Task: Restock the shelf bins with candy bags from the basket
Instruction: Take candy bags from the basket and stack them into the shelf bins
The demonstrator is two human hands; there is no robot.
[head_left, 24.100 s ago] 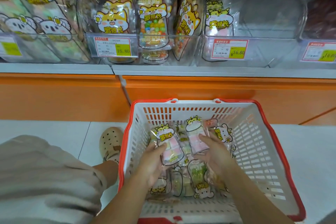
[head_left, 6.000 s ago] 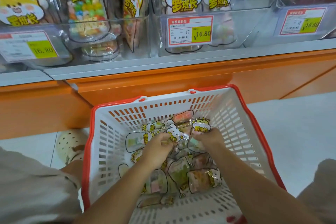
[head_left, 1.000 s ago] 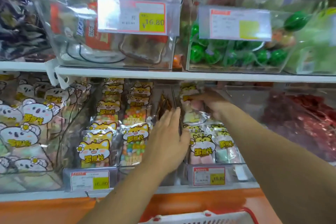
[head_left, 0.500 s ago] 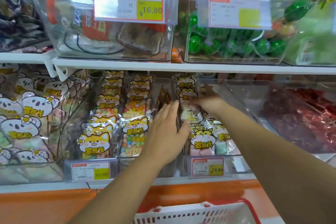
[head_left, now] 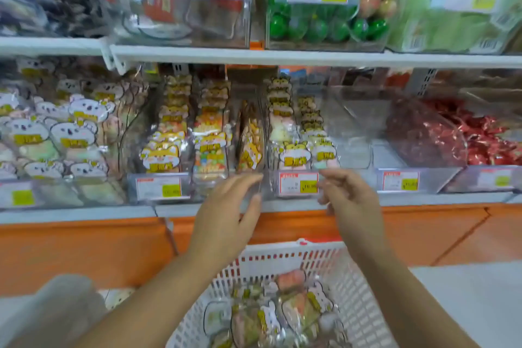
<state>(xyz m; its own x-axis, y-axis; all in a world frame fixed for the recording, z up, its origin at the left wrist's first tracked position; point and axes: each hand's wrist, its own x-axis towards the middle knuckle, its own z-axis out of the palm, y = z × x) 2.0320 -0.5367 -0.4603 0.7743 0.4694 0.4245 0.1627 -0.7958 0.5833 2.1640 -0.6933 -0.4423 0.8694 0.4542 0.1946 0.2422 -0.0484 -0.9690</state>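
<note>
Head view, softened by motion blur. Far left on the lower shelf [head_left: 70,213]: a clear bin of koala-print bags [head_left: 65,133], stood upright in rows, presumably so the printed faces show through the front. Next along, fox-print bags [head_left: 161,155] and bead-sweet bags [head_left: 210,155], filed the same way, front to back.

Left hand [head_left: 226,215] raised just before the divider beside the target bin [head_left: 353,150], fingers straight and relaxed, thumb apart, holding nothing. Touching the bin front or not: impossible to tell through the blur.

Inside the target bin, two files of yellow cartoon bags [head_left: 293,154] hard against its near-side wall, the other part bare, so probably room for more. Right hand [head_left: 350,200] just below those bags and beside the price label [head_left: 299,183], fingers loosely curled, nothing visible in them.

Lower down, between both forearms, the white basket [head_left: 282,258] with loose candy bags [head_left: 293,311] heaped inside, well beneath either hand. Judging by that, both hands free for another fetch from the heap.

Far right, a bin of red foil sweets [head_left: 452,135], apparently no part of this job.
</note>
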